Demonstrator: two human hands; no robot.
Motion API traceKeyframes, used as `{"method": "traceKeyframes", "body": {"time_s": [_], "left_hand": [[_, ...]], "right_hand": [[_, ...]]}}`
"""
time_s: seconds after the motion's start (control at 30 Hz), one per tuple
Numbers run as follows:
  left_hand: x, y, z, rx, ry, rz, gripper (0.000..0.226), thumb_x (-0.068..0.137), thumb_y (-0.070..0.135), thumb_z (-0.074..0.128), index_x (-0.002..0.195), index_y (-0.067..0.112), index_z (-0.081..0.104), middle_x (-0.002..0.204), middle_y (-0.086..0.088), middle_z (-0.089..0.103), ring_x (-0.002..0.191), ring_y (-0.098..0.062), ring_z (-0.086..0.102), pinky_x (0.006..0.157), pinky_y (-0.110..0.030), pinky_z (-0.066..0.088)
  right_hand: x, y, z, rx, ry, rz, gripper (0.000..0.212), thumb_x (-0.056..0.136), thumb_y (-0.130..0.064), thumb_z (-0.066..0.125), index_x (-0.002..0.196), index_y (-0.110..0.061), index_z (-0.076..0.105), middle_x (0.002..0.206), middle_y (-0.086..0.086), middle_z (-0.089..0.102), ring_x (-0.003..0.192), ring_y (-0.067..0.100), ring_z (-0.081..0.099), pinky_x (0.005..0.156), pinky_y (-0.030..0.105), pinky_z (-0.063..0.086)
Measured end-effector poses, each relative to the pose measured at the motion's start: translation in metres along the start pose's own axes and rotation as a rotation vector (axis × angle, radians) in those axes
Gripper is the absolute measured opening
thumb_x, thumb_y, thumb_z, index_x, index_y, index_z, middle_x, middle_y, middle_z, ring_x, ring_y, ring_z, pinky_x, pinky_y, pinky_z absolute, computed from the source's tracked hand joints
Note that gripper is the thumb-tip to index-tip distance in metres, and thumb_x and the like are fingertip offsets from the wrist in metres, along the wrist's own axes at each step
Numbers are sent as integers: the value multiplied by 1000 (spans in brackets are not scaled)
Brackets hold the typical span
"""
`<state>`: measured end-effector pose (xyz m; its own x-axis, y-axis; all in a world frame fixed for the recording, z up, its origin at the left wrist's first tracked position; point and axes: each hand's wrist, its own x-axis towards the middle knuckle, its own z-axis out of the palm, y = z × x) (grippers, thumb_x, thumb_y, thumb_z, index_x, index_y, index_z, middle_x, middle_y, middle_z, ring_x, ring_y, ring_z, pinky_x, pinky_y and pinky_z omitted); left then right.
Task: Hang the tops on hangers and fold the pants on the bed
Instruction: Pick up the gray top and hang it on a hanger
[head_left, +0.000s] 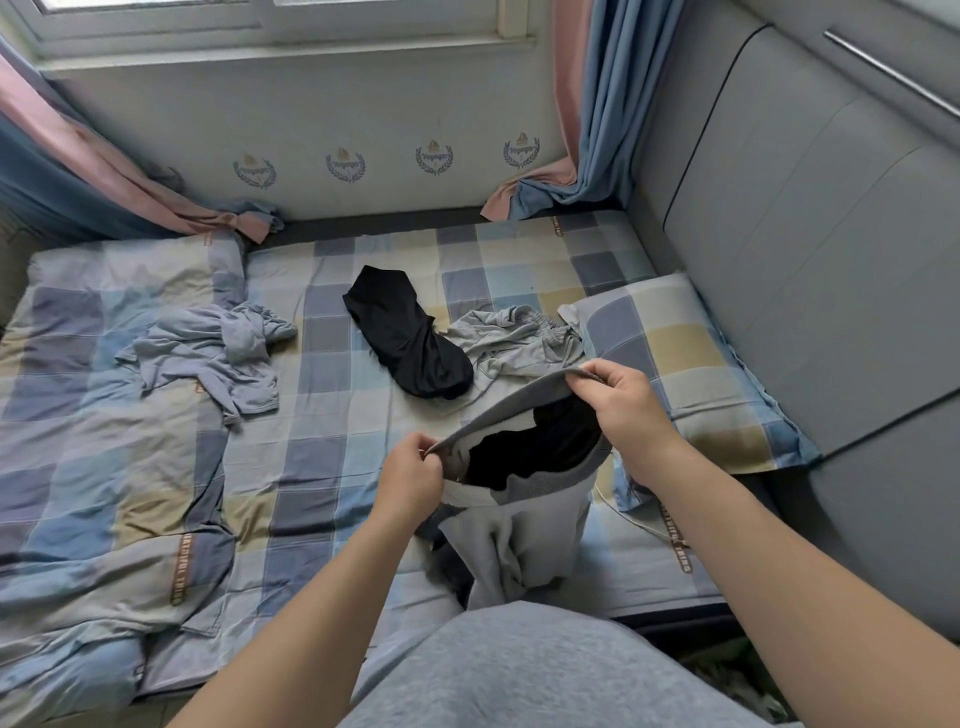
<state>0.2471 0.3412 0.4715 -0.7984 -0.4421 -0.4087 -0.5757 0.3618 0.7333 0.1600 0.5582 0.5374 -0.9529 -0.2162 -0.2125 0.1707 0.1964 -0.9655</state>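
Both hands pinching grey pants waistband, held open over bed.
Left hand near end, right hand far end.

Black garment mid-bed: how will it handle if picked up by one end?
Probably floppy: the black garment lies flat and creased on the checked sheet, so it would likely drape and unfold from a one-end grip. Its slight sheen suggests thin, maybe slippery fabric, likely light. A push would probably bunch it rather than slide it.

Over the checked bed, the left hand and right hand pinched the waistband of grey pants, stretching it open.
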Motion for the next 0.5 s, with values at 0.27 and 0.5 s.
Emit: {"method": "traceKeyframes", "body": {"time_s": [0.27, 0.5], "left_hand": [[-3, 20, -18, -238, -111, 62, 24, 99, 16, 57, 78, 8, 52, 70, -4, 45, 64, -18, 40, 59, -32, 31], [-11, 53, -15, 88, -302, 466, 32, 82, 30, 80, 110, 26, 64, 103, 3, 67, 97, -15, 63, 86, -37, 53]], "right_hand": [[3, -4, -6, 80, -101, 97, 21, 101, -16, 57, 93, 0, 69, 85, 16, 67, 84, 29, 62, 82, 43, 49], [-5, -28, 15, -122, -457, -68, 16, 93, -11, 70, 79, -18, 74, 70, -4, 66, 69, 8, 60, 67, 19, 48]]}}
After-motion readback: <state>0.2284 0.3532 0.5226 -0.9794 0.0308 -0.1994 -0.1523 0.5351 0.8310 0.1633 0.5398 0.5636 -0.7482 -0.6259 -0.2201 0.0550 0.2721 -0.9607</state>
